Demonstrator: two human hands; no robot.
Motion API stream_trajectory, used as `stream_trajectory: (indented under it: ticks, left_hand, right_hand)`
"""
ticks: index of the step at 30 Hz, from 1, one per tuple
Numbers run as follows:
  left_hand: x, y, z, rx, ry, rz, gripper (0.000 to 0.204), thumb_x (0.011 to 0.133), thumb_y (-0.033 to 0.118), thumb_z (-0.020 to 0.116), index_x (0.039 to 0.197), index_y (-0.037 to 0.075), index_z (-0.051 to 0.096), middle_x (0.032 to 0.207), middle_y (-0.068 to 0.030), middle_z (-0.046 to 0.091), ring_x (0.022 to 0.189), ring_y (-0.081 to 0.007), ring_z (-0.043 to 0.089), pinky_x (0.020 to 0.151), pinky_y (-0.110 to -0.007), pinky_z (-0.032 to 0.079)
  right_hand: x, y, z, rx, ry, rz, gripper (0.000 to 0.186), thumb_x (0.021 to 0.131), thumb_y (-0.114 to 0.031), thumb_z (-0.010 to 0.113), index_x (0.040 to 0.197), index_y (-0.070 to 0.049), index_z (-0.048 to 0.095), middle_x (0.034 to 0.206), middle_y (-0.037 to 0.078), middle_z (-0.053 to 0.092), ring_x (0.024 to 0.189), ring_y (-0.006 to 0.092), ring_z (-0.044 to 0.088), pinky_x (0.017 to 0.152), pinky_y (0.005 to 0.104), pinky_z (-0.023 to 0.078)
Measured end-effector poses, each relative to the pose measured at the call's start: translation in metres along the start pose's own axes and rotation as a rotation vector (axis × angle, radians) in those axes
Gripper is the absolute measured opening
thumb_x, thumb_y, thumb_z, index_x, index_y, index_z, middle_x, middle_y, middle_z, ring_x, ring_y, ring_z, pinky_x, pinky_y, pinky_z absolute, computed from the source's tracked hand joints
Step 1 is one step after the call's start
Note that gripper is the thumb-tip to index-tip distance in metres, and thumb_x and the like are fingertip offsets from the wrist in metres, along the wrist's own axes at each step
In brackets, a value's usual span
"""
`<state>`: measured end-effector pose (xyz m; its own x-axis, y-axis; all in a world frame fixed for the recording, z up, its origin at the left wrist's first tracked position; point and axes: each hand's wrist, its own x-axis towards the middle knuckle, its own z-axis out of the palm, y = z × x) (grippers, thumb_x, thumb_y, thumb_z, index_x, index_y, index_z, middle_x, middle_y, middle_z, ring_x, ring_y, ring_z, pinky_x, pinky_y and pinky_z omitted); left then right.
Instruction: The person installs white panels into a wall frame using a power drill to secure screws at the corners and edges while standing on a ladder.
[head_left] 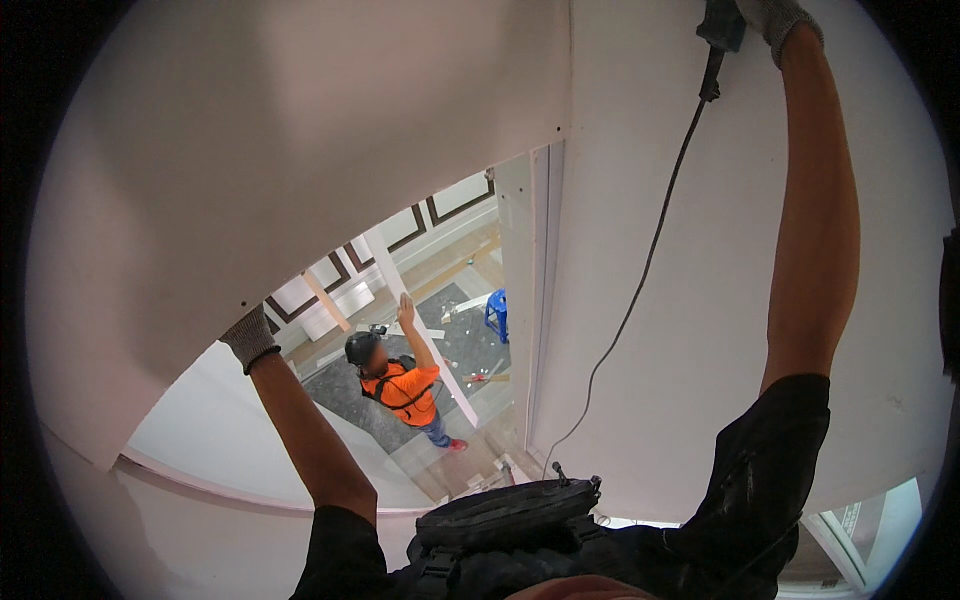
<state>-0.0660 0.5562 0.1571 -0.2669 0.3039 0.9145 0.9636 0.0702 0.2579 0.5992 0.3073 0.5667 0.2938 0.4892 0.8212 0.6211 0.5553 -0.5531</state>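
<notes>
In the head view my left hand (247,338), in a grey knit glove, grips the lower edge of a large pale curved panel (300,110), with part of the fingers hidden. My right hand (785,22), also gloved, is raised at the top edge, holding a black corded power tool (720,22) against or near another pale panel (660,190); the tool's working end is out of frame. A thin cord (645,265) hangs from it down toward a black bag (505,510) at my body. Small dark screw heads (558,129) dot the left panel.
Through an opening below, a person (400,385) in an orange shirt holds a long white board (450,385). A blue stool (496,315), loose strips and scraps lie on the grey-covered floor (335,385). A narrow upright member (515,250) edges the opening.
</notes>
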Motion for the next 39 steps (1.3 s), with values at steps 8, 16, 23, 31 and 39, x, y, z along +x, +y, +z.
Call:
stream_trajectory:
  ticks: [8,16,23,31,39]
  left_hand:
    - [-0.003,0.006,-0.010,0.057,-0.064,0.039,0.069,0.089,0.053,0.077,0.143,0.012,0.062,0.143,-0.0146,0.065,0.132,-0.0379,0.060,0.113,-0.057,0.045]
    - [-0.009,0.005,-0.006,0.117,-0.072,0.063,0.068,0.090,0.055,0.075,0.143,0.014,0.062,0.144,-0.0141,0.064,0.134,-0.0376,0.058,0.114,-0.057,0.043]
    - [-0.006,0.013,-0.011,0.167,-0.114,0.051,0.064,0.090,0.053,0.075,0.138,0.012,0.065,0.138,-0.0150,0.067,0.129,-0.0379,0.061,0.111,-0.056,0.046]
    - [-0.003,0.032,-0.022,0.172,-0.120,0.027,0.053,0.093,0.047,0.074,0.130,0.010,0.071,0.127,-0.0148,0.073,0.118,-0.0368,0.068,0.103,-0.054,0.054]
    - [-0.006,0.037,-0.023,0.153,-0.051,0.086,0.050,0.093,0.045,0.075,0.127,0.009,0.072,0.124,-0.0148,0.074,0.115,-0.0370,0.070,0.102,-0.054,0.054]
  right_hand:
    - [-0.004,0.000,0.002,-0.110,0.022,0.003,0.035,0.090,-0.045,0.078,0.087,-0.010,0.073,0.071,0.003,0.067,0.055,0.0136,0.059,0.052,0.0301,0.048]
    - [-0.003,0.000,0.011,-0.076,-0.024,-0.014,0.036,0.089,-0.045,0.079,0.084,-0.010,0.072,0.070,0.003,0.067,0.056,0.0129,0.058,0.054,0.0305,0.047]
    - [0.002,0.001,0.013,-0.120,0.045,0.036,0.034,0.089,-0.043,0.080,0.084,-0.011,0.073,0.070,0.002,0.067,0.056,0.0129,0.059,0.054,0.0301,0.048]
    - [0.015,0.008,0.011,-0.072,0.036,-0.007,0.033,0.088,-0.042,0.082,0.085,-0.010,0.073,0.070,0.003,0.068,0.054,0.0130,0.059,0.051,0.0298,0.048]
    - [0.019,0.011,0.013,-0.043,0.043,0.042,0.032,0.087,-0.040,0.083,0.084,-0.009,0.074,0.070,0.003,0.069,0.054,0.0127,0.059,0.051,0.0292,0.048]
